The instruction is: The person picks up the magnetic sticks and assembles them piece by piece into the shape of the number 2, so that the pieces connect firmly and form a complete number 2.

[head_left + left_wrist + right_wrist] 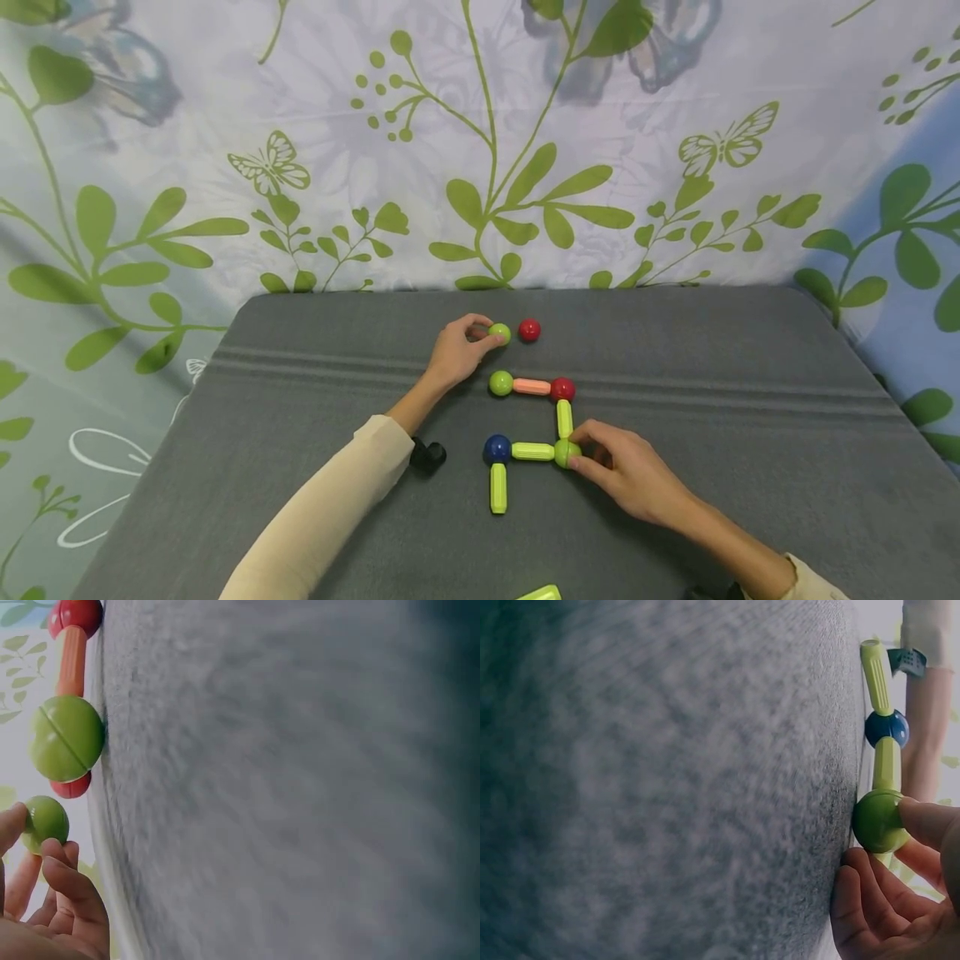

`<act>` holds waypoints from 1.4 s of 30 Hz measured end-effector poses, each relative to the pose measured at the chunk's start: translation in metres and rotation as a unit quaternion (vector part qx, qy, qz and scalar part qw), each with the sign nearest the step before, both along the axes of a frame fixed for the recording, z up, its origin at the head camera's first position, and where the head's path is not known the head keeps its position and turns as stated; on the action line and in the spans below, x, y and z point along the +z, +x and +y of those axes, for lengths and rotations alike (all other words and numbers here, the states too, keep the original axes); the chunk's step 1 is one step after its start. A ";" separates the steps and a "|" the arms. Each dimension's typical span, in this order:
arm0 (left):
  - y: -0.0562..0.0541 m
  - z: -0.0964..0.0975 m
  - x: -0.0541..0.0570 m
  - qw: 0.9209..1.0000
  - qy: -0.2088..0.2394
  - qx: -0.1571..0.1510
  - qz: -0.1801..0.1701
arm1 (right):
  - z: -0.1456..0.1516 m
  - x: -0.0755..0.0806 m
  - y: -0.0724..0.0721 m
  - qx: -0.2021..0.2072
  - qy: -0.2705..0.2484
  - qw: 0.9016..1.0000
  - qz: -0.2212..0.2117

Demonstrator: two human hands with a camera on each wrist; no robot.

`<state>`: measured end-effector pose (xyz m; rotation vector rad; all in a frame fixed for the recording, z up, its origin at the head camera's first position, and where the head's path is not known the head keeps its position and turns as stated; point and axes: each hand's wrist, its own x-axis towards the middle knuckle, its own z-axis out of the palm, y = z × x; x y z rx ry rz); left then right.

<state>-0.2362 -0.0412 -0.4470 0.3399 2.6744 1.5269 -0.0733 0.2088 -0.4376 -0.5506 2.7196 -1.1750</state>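
Near the back of the table, my left hand [459, 348] pinches a loose green ball [499, 334] between thumb and fingers. My right hand [630, 468] grips another green ball [567, 453], a corner of a joined chain of balls and sticks. From that corner one yellow-green stick [565, 419] runs back to a red ball [562, 389], then an orange stick [532, 387] leads to a green end ball [501, 383]. Another yellow-green stick [533, 452] runs left to a blue ball [497, 449], from which a third stick [498, 489] points toward the front.
A loose red ball [529, 330] lies just right of the ball in my left hand. Part of a yellow-green piece [542, 593] shows at the bottom edge. The grey table [675, 350] meets a leaf-patterned cloth [315, 125] behind it.
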 end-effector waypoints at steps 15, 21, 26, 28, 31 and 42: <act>0.061 -0.031 0.021 0.994 0.080 -0.064 -0.048 | 0.003 -0.001 0.002 -0.010 0.000 1.000 -0.005; 0.093 -0.037 0.024 0.987 0.082 -0.113 -0.073 | 0.003 -0.001 0.002 -0.008 -0.006 1.000 0.000; 0.115 -0.043 0.023 0.976 0.087 -0.166 -0.112 | 0.002 -0.001 0.002 -0.007 -0.006 1.000 0.001; 0.123 -0.046 0.023 0.969 0.091 -0.182 -0.137 | 0.002 -0.001 0.003 -0.009 -0.004 1.000 0.002; 0.134 -0.052 0.020 0.959 0.095 -0.200 -0.173 | 0.002 -0.001 0.002 -0.010 -0.002 1.000 0.004; 0.157 -0.064 0.016 0.917 0.080 -0.314 -0.232 | -0.001 -0.001 0.001 -0.009 0.003 1.000 0.002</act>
